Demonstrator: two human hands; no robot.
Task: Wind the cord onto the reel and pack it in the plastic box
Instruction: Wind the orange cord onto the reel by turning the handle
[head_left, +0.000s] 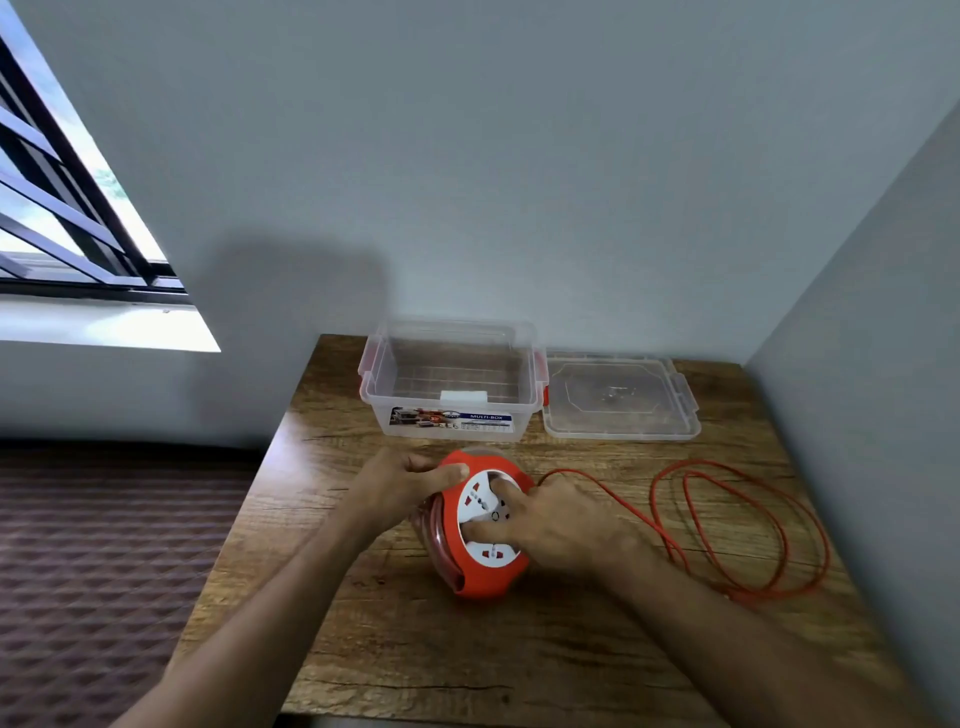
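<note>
A round red reel (480, 574) with a white socket face stands tilted on the wooden table (519, 649). My left hand (400, 486) grips its upper left rim. Fingers of my right hand (550, 525) press into the white socket face. Some red cord is wound inside the reel; the loose orange cord (748, 525) runs from the reel's right side and lies in loops on the table to the right. The clear plastic box (452, 384) with red latches stands open behind the reel, holding only a small white piece.
The box's clear lid (621, 397) lies flat to the right of the box. Grey walls close in behind and on the right. A bed with a dark patterned cover (104, 561) lies left of the table, under a barred window (67, 208).
</note>
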